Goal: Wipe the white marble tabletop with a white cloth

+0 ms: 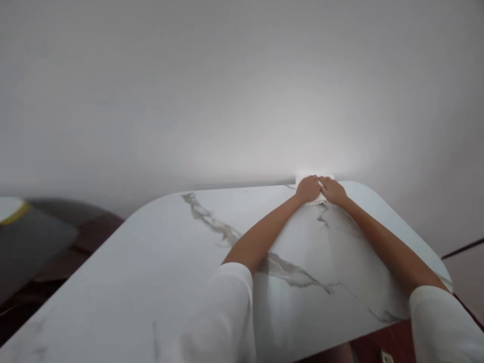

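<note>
Both arms reach forward across a white marble-patterned table (159, 252) with grey-brown veins. At its far edge, close to the wall, my left hand (308, 189) presses on a white cloth (301, 178). Beside it, almost touching, my right hand (333, 190) rests on the same cloth. The fingers of both hands are bent over the cloth and point toward the wall. Part of the cloth is hidden beneath the hands; its edges show behind and just in front of them.
A plain pale wall (227, 101) stands directly behind the table, whose corners are rounded. To the left is a blurred dark grey object (38, 242) with a yellow-and-white part. Dark red flooring (393, 343) shows under the table's near edge.
</note>
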The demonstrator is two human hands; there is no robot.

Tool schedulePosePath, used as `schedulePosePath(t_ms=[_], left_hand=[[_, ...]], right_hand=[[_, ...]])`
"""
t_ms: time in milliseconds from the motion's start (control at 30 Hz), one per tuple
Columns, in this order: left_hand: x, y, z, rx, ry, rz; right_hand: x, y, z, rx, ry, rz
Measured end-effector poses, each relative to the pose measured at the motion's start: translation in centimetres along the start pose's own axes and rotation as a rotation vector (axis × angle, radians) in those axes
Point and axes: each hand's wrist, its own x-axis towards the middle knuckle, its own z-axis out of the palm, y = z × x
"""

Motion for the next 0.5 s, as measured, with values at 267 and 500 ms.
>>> schedulePosePath(t_ms=[267,500], left_hand=[[-13.9,-13.2,-7.2,0.12,-0.078,-0.195],[-27.1,-23.8,-14.2,0.195,-0.113,-0.32]], right_hand=[[5.8,-18.7,1.2,0.115,0.027,-0.245],[9.9,-35.7,2.4,0.253,0.02,-0.365]])
